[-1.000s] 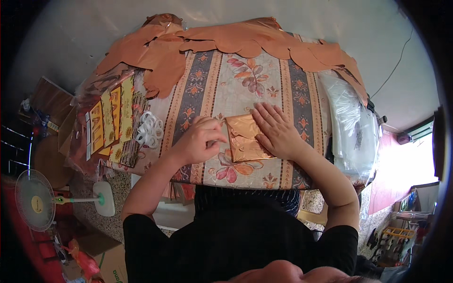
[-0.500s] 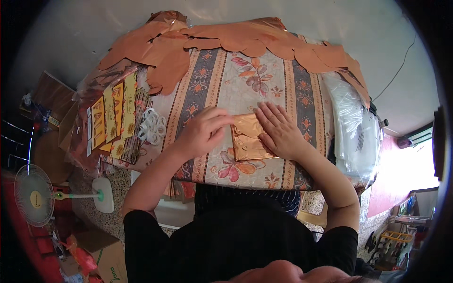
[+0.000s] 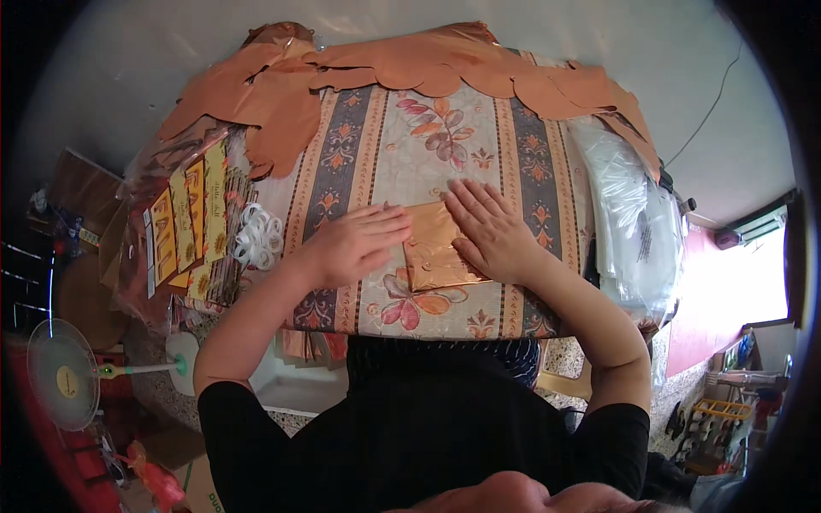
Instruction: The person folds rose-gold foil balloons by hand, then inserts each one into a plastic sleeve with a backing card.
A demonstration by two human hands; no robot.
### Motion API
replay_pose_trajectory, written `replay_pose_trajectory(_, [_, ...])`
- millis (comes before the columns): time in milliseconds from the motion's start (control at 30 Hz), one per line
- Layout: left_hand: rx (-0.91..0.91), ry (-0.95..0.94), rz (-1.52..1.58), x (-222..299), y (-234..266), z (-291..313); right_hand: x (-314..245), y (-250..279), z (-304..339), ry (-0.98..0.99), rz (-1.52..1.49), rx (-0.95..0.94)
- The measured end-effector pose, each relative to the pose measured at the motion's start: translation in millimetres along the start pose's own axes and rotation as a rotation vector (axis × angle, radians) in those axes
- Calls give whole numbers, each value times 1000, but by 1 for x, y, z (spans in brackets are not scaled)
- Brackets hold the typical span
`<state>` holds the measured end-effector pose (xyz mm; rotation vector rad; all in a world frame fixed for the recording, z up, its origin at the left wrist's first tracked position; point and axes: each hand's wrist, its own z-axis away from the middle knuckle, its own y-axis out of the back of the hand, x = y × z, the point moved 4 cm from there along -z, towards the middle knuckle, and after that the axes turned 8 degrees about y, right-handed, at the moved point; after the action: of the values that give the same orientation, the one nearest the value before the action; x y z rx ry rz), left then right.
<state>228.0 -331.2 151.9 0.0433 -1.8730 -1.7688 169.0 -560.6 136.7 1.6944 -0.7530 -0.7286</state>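
Observation:
A folded square of shiny copper-coloured foil sheet point(image 3: 432, 255) lies in the middle of the patterned tablecloth. My right hand point(image 3: 492, 232) rests flat across its right side, fingers stretched out and palm down, and covers that part. From the left, my left hand point(image 3: 363, 243) reaches to the foil's left edge with its fingers extended; the fingertips meet the upper left corner. Neither hand grips anything. Small creases mark the foil's surface.
Scalloped copper-coloured sheets point(image 3: 389, 64) line the table's far edge. Left of my left arm are printed yellow cards point(image 3: 190, 218) and a bunch of white ribbon loops point(image 3: 257, 238). Clear plastic bags point(image 3: 629, 227) lie at the right. A fan point(image 3: 64, 376) stands at the lower left.
My left hand's fingers have straightened out from a curled pinch at the foil's left edge. The right hand stays flat on the foil. The whole view has shifted slightly.

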Motion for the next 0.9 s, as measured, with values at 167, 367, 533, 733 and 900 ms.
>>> replay_pose_trajectory(167, [240, 98, 217, 10, 10, -18, -1, -2, 0, 3, 14, -8])
replay_pose_trajectory(367, [137, 101, -191, 43, -21, -37, 3, -3, 0, 6, 22, -1])
replay_pose_trajectory(533, [59, 81, -231, 37, -23, -30, 0, 1, 0, 8, 3, 24])
replay_pose_trajectory(733, [30, 71, -256, 37, -24, -32, 21, -2, 4, -58, -363, -9])
replay_pose_trajectory(900, [8, 79, -255, 35, -25, -31, 76, 39, 14, -515, -1811, 757])
